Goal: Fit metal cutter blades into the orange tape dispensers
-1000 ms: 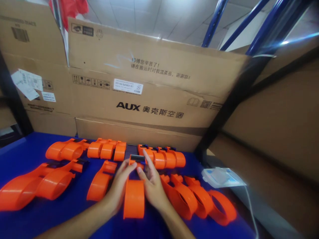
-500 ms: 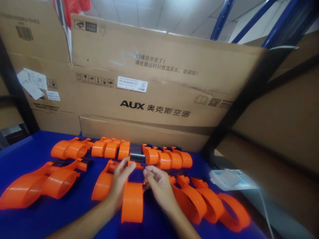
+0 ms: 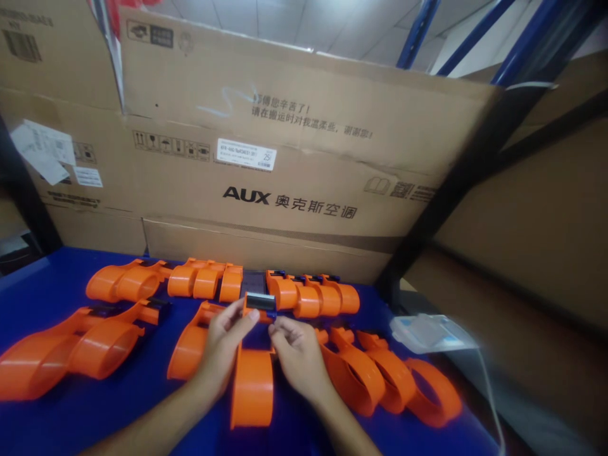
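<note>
Presently, in the head view, the person is working over a blue tabletop point(image 3: 42, 425), with an orange dispenser point(image 3: 253, 386) sitting between the two hands at front centre. The left hand point(image 3: 227, 339) is clamping the dispenser's upper left side, thumb lying over the front; the right hand point(image 3: 300, 354) is bringing thumb and forefinger close together at a small blue piece point(image 3: 271, 315) on the upper right corner, though whether they are pinching it I cannot tell. A dark strip point(image 3: 260, 303) with a pale toothed edge point(image 3: 260, 294) is showing across the top, and the broad orange loop is hanging toward the wearer. More orange dispensers point(image 3: 102, 348) are lying about: groups along the back, a pair at front left, one just beside the left forearm, several to the right of the right hand. A dark flat object point(image 3: 253, 282) is lying between two back groups. Behind, printed cardboard point(image 3: 304, 164) is standing upright; at right, a clear plastic case point(image 3: 434, 334) is resting near a pale cable point(image 3: 490, 386).
</note>
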`<action>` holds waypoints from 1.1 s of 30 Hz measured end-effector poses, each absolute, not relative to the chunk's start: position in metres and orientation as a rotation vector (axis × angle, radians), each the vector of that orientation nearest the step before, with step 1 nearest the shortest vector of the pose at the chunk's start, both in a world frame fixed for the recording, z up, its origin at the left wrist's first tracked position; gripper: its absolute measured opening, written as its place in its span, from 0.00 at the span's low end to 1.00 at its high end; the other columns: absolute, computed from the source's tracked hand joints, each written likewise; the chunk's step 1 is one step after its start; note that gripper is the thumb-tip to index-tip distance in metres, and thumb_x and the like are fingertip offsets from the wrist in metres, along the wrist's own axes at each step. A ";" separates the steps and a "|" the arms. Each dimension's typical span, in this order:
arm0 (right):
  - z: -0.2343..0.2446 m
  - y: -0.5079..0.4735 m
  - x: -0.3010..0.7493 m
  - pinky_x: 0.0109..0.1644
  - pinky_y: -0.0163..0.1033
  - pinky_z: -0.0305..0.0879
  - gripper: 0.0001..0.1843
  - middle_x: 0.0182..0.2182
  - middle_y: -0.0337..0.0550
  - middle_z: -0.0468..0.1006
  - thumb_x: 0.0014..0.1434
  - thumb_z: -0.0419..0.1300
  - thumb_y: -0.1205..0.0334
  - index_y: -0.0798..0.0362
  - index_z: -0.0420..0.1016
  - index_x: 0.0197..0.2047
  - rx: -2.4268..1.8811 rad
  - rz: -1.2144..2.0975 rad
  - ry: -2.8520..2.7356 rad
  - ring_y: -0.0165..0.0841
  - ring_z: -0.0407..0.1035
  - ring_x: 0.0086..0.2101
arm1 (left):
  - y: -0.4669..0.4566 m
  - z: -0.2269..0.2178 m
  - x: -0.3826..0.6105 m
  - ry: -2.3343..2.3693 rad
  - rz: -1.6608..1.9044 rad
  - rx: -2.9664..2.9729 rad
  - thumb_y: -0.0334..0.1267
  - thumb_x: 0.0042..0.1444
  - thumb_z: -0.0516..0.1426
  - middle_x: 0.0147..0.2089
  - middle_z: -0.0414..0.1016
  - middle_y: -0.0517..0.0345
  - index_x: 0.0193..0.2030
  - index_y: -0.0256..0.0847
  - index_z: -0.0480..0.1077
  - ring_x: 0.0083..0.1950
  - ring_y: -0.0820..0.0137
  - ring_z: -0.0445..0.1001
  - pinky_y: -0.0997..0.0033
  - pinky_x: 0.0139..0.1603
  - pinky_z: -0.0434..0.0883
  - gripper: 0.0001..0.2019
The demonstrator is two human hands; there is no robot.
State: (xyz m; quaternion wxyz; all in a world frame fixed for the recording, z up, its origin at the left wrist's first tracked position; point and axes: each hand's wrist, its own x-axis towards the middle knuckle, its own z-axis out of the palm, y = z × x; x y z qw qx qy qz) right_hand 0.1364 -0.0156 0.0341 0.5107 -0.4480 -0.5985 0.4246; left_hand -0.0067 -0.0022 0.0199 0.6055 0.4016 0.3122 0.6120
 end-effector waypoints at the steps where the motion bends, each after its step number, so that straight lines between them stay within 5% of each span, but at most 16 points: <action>1: 0.034 -0.016 0.137 0.23 0.29 0.55 0.10 0.17 0.31 0.61 0.56 0.54 0.65 0.52 0.67 0.23 -1.082 1.008 -1.451 0.25 0.55 0.19 | -0.003 0.020 -0.007 0.721 1.412 0.926 0.45 0.53 0.68 0.41 0.82 0.55 0.45 0.40 0.79 0.46 0.61 0.78 0.69 0.48 0.71 0.15; 19: 0.033 -0.012 0.141 0.25 0.32 0.53 0.17 0.18 0.33 0.59 0.58 0.54 0.60 0.52 0.64 0.19 -1.095 0.876 -1.535 0.27 0.53 0.22 | -0.007 0.019 -0.004 0.704 1.449 0.913 0.45 0.51 0.69 0.46 0.83 0.49 0.48 0.39 0.80 0.50 0.55 0.79 0.63 0.52 0.71 0.19; 29: 0.016 -0.004 0.141 0.26 0.30 0.57 0.10 0.22 0.32 0.66 0.56 0.58 0.64 0.55 0.77 0.39 -1.066 0.908 -1.504 0.27 0.59 0.23 | -0.012 0.030 -0.004 0.637 1.432 0.763 0.45 0.49 0.70 0.43 0.84 0.53 0.45 0.40 0.81 0.49 0.57 0.80 0.63 0.56 0.71 0.17; 33: 0.012 -0.003 0.148 0.23 0.30 0.53 0.09 0.18 0.31 0.63 0.55 0.58 0.64 0.53 0.79 0.37 -1.198 0.699 -1.638 0.27 0.57 0.20 | -0.016 0.027 -0.009 0.668 1.482 0.664 0.49 0.49 0.69 0.43 0.85 0.53 0.42 0.41 0.81 0.45 0.57 0.81 0.62 0.51 0.74 0.17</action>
